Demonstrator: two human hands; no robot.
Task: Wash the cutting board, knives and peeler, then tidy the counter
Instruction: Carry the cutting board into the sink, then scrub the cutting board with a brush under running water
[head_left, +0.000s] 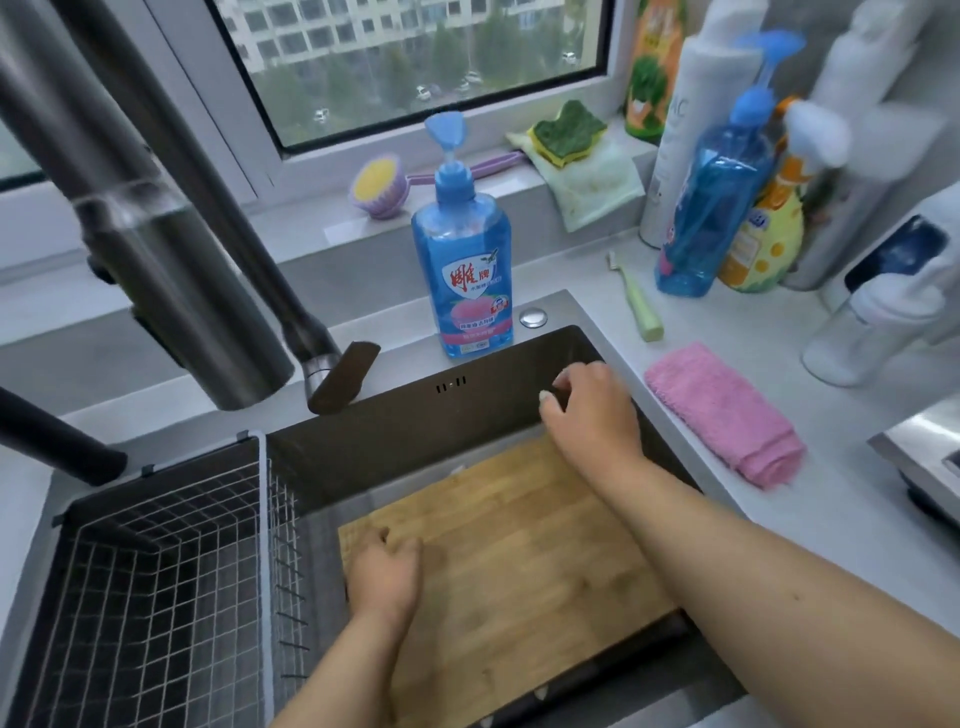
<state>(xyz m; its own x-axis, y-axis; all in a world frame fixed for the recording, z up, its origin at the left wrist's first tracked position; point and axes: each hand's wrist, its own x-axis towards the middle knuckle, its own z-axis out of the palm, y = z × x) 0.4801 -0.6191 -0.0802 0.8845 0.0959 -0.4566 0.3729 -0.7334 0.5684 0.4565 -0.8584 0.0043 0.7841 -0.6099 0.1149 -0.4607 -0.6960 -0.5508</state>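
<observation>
The cutting board (514, 566) lies inside the dark sink (415, 415), flat or a little tilted, with its far end toward the back wall of the sink and its near end toward the person. It is a thick board of wooden strips, so I judge it stiff and rather heavy, not a thing that bends. If it gets wet or soapy, the flat faces will probably be slippery, and a grip on the edges is safer than pressing on the top.

The left hand (384, 577) rests on the near left corner of the board, fingers curled over the left edge, so it seems to hold the board there. The right hand (592, 415) is at the far right corner, above the board; its fingers are bent, but I cannot tell if they pinch the edge or only hover there.

A wire basket (156, 561) sits in the left part of the sink, just beside the board. The faucet (171, 260) hangs above it. A blue bottle of dish soap (465, 270) stands on the tabletop (831, 493) behind the sink, and a folded pink cloth (727, 415) lies at the right of it.

To lift the board I would take two opposite edges, because one hand alone may let it slide against the sink wall.
</observation>
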